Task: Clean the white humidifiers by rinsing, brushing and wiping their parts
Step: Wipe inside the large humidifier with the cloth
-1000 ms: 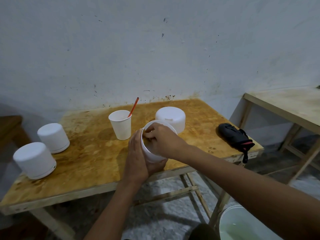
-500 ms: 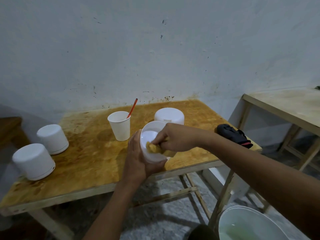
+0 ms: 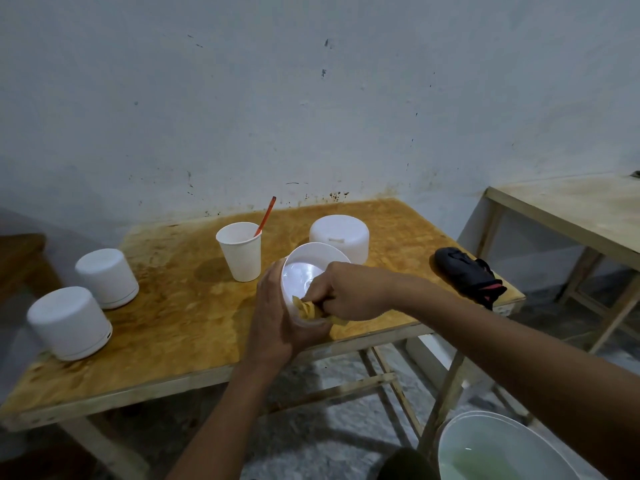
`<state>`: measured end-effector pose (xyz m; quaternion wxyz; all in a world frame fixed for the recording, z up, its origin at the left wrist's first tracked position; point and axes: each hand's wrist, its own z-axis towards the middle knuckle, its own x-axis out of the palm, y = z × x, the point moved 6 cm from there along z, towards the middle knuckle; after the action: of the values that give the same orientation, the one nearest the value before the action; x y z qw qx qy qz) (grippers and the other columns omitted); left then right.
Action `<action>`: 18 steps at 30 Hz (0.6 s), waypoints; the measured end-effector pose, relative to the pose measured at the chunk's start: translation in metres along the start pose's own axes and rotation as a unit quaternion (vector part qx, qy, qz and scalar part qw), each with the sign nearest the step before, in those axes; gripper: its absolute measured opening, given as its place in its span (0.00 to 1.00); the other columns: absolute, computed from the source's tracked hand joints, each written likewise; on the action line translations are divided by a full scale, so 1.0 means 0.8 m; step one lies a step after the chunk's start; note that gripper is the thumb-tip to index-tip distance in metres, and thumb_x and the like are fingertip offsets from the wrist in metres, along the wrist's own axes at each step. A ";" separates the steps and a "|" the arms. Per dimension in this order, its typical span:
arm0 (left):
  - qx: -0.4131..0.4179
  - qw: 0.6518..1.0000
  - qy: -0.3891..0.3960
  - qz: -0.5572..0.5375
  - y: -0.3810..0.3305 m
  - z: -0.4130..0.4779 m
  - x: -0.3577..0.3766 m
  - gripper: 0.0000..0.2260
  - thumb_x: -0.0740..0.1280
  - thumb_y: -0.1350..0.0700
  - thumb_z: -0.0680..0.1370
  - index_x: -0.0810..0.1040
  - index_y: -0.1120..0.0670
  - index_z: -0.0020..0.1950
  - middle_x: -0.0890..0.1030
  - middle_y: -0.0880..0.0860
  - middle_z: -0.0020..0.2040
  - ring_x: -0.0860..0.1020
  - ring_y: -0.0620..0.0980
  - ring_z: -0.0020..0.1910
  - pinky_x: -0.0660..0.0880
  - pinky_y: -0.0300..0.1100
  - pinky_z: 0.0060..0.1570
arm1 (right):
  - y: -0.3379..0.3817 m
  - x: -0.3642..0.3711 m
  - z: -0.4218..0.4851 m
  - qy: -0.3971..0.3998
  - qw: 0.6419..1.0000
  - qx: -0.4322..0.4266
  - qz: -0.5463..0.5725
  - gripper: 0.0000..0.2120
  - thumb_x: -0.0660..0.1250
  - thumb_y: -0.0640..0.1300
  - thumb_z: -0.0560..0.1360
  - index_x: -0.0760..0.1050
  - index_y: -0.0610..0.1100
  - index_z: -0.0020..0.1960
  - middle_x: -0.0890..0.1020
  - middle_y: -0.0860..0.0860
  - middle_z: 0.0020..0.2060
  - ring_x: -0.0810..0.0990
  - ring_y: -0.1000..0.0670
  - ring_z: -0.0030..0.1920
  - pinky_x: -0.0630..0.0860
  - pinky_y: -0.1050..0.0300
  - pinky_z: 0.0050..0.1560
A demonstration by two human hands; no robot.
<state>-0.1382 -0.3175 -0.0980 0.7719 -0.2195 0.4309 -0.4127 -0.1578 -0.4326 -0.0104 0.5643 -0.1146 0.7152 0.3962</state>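
Left hand (image 3: 277, 317) cups a white humidifier tank (image 3: 301, 270) from its left side and underneath, fingers wrapped round the wall. The tank is held off the wooden table (image 3: 180, 323), above its near edge, with the open mouth tipped toward the camera. Right hand (image 3: 349, 292) reaches into the mouth, fingers pinched on a crumpled yellow cloth (image 3: 308, 310) pressed against the inner wall at the lower rim. Hands close together, both on the same part. Behind the tank, a white humidifier cover (image 3: 341, 237) stands on the table. To its left is a paper cup (image 3: 240, 252) with an orange-red stick (image 3: 266, 214) leaning out of it; what is on the stick's lower end cannot be seen. Two more white humidifiers at the table's left end, one (image 3: 105, 277) farther back, one (image 3: 67, 322) nearer the front edge. A black bundle with a red strip (image 3: 467, 277) lies at the right end. On the floor, lower right, a white bucket (image 3: 491, 415) holds greenish liquid. A second, paler table (image 3: 571, 209) stands at the far right.
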 end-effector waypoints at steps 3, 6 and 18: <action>-0.012 1.000 -0.006 0.007 0.001 0.003 0.001 0.54 0.81 0.38 0.58 0.58 0.51 0.76 0.66 0.50 0.72 0.65 0.46 0.70 0.67 0.42 0.67 | -0.006 -0.009 0.001 0.011 0.999 0.011 -0.051 0.22 0.59 0.30 0.76 0.81 0.56 0.43 0.81 0.60 0.41 0.76 0.59 0.40 0.70 0.67 0.43; -0.003 1.000 -0.002 0.004 0.001 0.002 0.000 0.55 0.82 0.38 0.58 0.57 0.51 0.77 0.66 0.49 0.72 0.66 0.45 0.71 0.68 0.39 0.68 | -0.015 -0.013 0.021 -0.108 0.985 0.040 -0.128 0.21 0.61 0.29 0.75 0.82 0.49 0.58 0.82 0.53 0.54 0.80 0.50 0.52 0.77 0.54 0.52; -0.010 1.000 -0.002 -0.008 0.000 -0.003 -0.001 0.55 0.83 0.42 0.58 0.56 0.49 0.77 0.66 0.49 0.72 0.66 0.45 0.70 0.69 0.45 0.67 | -0.016 -0.007 0.022 -0.069 0.926 0.125 -0.348 0.13 0.61 0.34 0.79 0.76 0.39 0.61 0.76 0.44 0.58 0.77 0.45 0.55 0.71 0.57 0.40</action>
<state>-0.1403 -0.3170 -0.0985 0.7673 -0.2318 0.4317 -0.4136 -0.1357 -0.4303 -0.0120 0.7244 -0.2574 0.6333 0.0889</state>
